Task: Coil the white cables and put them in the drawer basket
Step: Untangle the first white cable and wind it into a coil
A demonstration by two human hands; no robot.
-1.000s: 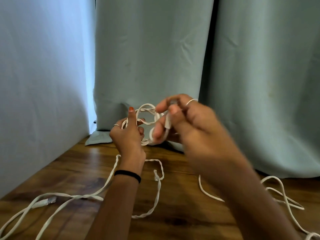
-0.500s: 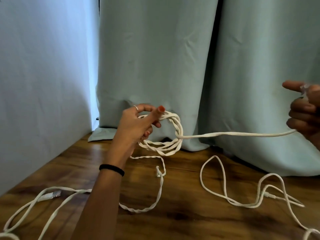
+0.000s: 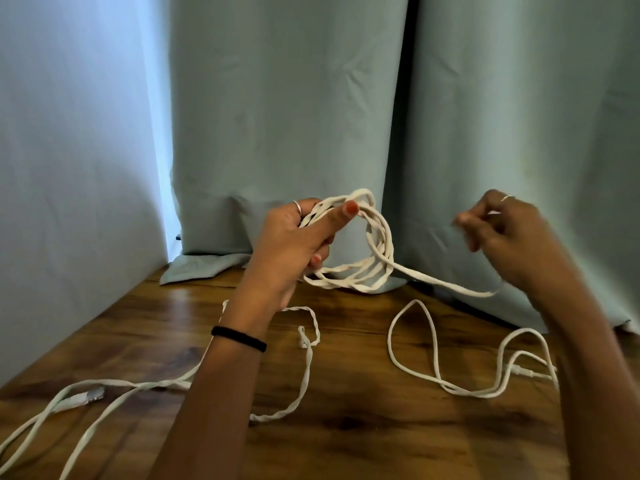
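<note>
Two loose white cables (image 3: 304,382) trail across the wooden desk (image 3: 363,441). Above, the left hand (image 3: 294,244) grips a white cable coil (image 3: 375,258); right hand (image 3: 509,233) fingers pinch its free strand (image 3: 450,282). Curtain (image 3: 287,116) behind.

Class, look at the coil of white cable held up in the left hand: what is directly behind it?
Behind the coil hangs the pale blue curtain, its hem resting on the wooden table. Whatever lies behind that curtain is covered.

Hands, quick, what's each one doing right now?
Left hand: closed, holding the coiled white cable.
Right hand: fingers curled around that cable's free end; blurred, so the grip cannot be told.
</note>
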